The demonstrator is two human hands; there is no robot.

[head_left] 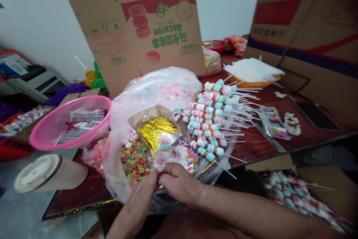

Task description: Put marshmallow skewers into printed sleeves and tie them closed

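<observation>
Clear plastic packet (161, 159): pinched by left hand (144, 189) and right hand (179, 183); may tear if overtwisted.
Gold metallic strips (153, 129): may scatter if bumped.

Near six o'clock, blur smears the small packet (161, 157) so its contents cannot be told, and the left hand (147, 185) and right hand (180, 183) hide its lower end. The picture's edges crop the tall carton (310, 26) at two o'clock, the skewer-filled box (327, 185) at four and the red basket (16, 155) at nine. On the macaron box (156, 19) towards twelve, the finest print is illegible.
</observation>
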